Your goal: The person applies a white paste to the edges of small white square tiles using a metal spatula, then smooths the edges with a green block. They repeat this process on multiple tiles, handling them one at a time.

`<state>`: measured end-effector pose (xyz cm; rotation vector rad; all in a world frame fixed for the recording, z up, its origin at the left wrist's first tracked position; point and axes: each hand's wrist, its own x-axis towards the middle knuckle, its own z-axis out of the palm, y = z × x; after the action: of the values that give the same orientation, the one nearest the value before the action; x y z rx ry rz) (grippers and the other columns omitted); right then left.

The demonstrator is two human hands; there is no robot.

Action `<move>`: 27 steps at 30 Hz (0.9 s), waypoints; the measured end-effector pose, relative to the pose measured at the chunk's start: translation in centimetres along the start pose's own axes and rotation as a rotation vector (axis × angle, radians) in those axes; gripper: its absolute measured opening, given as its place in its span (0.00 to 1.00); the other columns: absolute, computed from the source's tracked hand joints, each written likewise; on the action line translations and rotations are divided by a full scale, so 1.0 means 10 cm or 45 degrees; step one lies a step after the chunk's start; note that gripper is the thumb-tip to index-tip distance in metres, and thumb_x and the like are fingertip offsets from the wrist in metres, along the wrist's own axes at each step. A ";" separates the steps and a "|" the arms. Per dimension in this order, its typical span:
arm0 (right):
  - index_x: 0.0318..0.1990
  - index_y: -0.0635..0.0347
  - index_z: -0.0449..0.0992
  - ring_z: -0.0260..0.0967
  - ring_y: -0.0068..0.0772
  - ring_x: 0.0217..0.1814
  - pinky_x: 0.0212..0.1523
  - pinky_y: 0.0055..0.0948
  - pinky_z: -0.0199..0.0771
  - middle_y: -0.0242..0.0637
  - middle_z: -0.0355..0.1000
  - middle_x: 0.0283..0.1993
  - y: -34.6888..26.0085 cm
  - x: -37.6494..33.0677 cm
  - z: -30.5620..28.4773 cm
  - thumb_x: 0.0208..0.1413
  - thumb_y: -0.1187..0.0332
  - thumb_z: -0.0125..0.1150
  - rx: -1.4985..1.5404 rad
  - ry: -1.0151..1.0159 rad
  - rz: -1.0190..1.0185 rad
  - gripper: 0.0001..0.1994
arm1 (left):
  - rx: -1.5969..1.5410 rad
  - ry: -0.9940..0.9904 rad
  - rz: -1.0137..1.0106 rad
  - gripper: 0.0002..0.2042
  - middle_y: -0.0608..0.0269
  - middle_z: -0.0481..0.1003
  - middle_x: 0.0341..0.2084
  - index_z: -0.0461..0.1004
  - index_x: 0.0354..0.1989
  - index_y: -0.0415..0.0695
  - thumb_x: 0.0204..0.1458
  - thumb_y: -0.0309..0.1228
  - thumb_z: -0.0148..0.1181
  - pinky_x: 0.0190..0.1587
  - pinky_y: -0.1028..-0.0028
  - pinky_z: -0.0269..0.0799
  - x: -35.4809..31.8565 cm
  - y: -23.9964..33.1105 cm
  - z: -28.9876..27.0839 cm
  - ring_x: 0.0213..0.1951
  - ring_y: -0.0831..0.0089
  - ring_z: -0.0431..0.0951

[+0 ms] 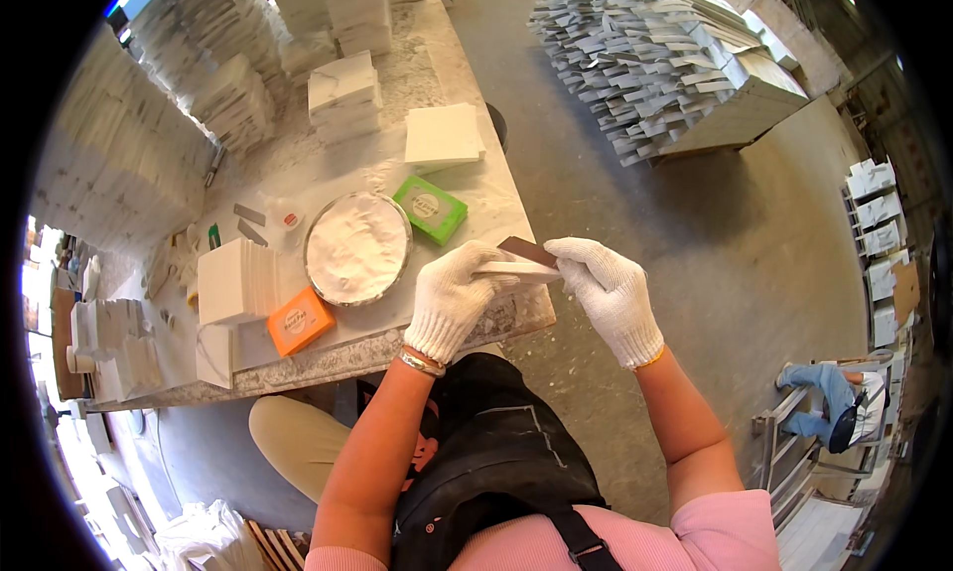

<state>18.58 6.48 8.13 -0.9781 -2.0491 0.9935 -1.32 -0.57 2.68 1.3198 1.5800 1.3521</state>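
Left hand: our left hand (452, 295) wears a white glove. Its fingers are curled around a thin white tile (516, 270) and pinch it from the left end, so the tile stays flat and does not wobble.
Right hand: our right hand (608, 288) wears a white glove too. It pinches a small brown block (527, 250) with its fingertips and lays the block on top of the tile, likely so it can rub there.
Tile: it is up in the air between our two hands, just past the near corner of the table (467, 179), not resting on it. We think we hold it out there so the dust falls on the floor and not on the table.
Round pan: a metal pan (357, 248) full of white powder sits on the table just left of our left hand, close enough to reach.
Boxes: a green box (430, 210) lies beside the pan on the far side, and an orange box (300, 321) lies at the near edge.
Tile stacks: a neat stack of white tiles (236, 281) stands left of the pan, near our hand. A white slab (443, 135) lies farther back.
Apron: a black apron (486, 452) covers our lap, maybe to keep dust off.
Far stuff: many grey strips (645, 65) are heaped on a board across the floor.
Other person: someone in blue (829, 397) is at the right edge, well apart from us.
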 end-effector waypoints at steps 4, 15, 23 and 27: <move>0.50 0.62 0.81 0.80 0.32 0.38 0.42 0.28 0.79 0.44 0.82 0.41 -0.01 -0.06 0.07 0.63 0.76 0.63 -0.025 0.076 0.021 0.10 | 0.019 -0.019 0.052 0.11 0.59 0.85 0.35 0.80 0.43 0.37 0.50 0.20 0.68 0.45 0.75 0.79 0.01 0.00 -0.01 0.39 0.77 0.83; 0.53 0.62 0.80 0.73 0.20 0.30 0.34 0.23 0.75 0.35 0.78 0.33 -0.08 -0.17 0.08 0.64 0.75 0.62 0.119 0.166 0.213 0.11 | 0.147 -0.018 0.040 0.11 0.58 0.84 0.35 0.81 0.42 0.38 0.49 0.20 0.68 0.43 0.74 0.78 -0.02 0.00 -0.02 0.38 0.75 0.83; 0.52 0.63 0.80 0.78 0.25 0.33 0.37 0.27 0.78 0.44 0.82 0.40 -0.13 -0.20 0.19 0.62 0.77 0.64 0.037 0.188 0.173 0.11 | 0.061 0.007 0.073 0.11 0.58 0.84 0.35 0.81 0.42 0.38 0.48 0.19 0.67 0.44 0.74 0.78 -0.02 0.02 -0.03 0.38 0.75 0.84; 0.52 0.63 0.80 0.78 0.26 0.33 0.38 0.26 0.78 0.46 0.82 0.40 -0.06 -0.27 0.14 0.62 0.77 0.64 0.024 0.259 0.214 0.12 | 0.136 0.001 0.047 0.11 0.59 0.84 0.35 0.81 0.42 0.38 0.49 0.19 0.66 0.45 0.74 0.78 -0.02 -0.06 -0.02 0.38 0.75 0.84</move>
<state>18.64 3.51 7.31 -1.2060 -1.8109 0.9535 -1.61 -0.83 2.15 1.4187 1.6562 1.3054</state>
